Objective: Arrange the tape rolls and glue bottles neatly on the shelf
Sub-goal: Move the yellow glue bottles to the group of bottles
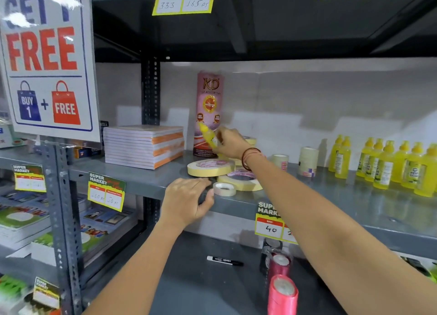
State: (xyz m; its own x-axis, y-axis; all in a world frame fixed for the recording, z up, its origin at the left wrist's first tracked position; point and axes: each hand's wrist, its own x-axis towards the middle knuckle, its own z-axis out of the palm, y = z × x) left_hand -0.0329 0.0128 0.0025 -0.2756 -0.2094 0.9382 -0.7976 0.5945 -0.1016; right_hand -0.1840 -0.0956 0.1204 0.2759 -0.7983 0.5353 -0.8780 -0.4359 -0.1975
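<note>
My right hand (228,143) grips a yellow glue bottle (207,134), tilted with its cap up-left, in front of a tall pink KD tape pack (209,95). Flat cream tape rolls (210,167) lie on the grey shelf (331,201), another wide roll (241,182) and a small roll (224,188) beside them. My left hand (186,199) curls over a dark roll at the shelf's front edge, next to the small roll. Two upright tape rolls (307,161) stand further right. A row of several yellow glue bottles (387,165) lines the right end.
A stack of notebooks (144,145) sits at the shelf's left. Price tags (106,193) hang off the shelf edge. Below lie a black marker (224,260) and pink ribbon spools (282,293). A "FREE" poster (45,59) hangs at left; a steel upright (150,90) stands behind.
</note>
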